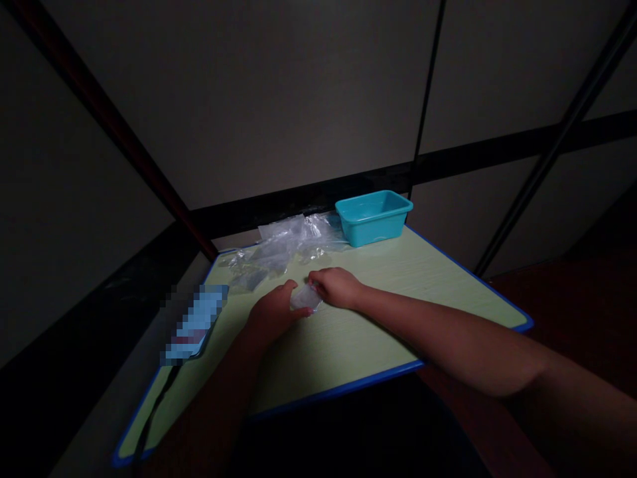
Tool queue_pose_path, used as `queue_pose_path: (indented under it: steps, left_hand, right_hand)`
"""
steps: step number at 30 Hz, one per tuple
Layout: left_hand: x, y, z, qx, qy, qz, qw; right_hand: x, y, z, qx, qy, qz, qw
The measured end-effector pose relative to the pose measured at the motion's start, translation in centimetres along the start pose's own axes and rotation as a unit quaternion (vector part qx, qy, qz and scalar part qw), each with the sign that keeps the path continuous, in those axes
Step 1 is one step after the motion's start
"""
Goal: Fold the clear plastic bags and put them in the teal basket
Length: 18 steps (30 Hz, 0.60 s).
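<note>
Between my two hands is a small piece of clear plastic (pixel 305 298), perhaps a folded bag, low over the table. My left hand (pixel 273 309) grips its left and near edge, thumb and fingers on either side. My right hand (pixel 337 287) pinches its far right corner with curled fingers. Just beyond my hands a loose heap of clear plastic bags (pixel 281 249) spreads across the table's back left part, crumpled and overlapping.
A turquoise plastic basket (pixel 375 229) stands at the back of the pale table (pixel 393 352), which has a blue edge. On the left lies a blurred-out phone-like device (pixel 196 325) with a dark cable (pixel 159 401). Dark-trimmed panels (pixel 298 99) rise behind the table.
</note>
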<state>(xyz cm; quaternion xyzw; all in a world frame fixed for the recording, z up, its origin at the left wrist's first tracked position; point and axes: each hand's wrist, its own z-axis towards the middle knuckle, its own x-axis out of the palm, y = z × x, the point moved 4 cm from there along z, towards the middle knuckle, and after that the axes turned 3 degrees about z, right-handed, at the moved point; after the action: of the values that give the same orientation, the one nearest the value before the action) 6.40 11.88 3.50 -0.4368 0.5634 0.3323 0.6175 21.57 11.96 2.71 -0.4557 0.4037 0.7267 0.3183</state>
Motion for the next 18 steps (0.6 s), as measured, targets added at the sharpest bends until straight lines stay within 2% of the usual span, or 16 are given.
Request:
queue_pose_path:
  steps: [5, 10, 12, 14, 18]
  left_hand:
    - [0.1, 0.2, 0.1, 0.009, -0.003, -0.009, 1.0]
    - [-0.2, -0.2, 0.2, 0.066, -0.075, 0.014, 0.995]
    - [0.1, -0.5, 0.1, 0.092, -0.087, 0.033, 0.991]
    - [0.8, -0.8, 0.1, 0.113, -0.067, 0.054, 0.99]
    - [2.2, -1.0, -0.2, 0.133, 0.016, 0.084, 0.987]
  right_hand:
    - [0.1, 0.1, 0.0, -0.004, 0.002, -0.009, 1.0]
    - [0.1, 0.1, 0.1, -0.005, 0.006, -0.02, 1.0]
    - [0.2, 0.1, 0.1, -0.003, 0.013, -0.022, 1.0]
    - [0.2, 0.1, 0.1, 0.0, 0.023, -0.026, 0.999]
    - [0.3, 0.1, 0.0, 0.002, 0.035, -0.049, 0.998]
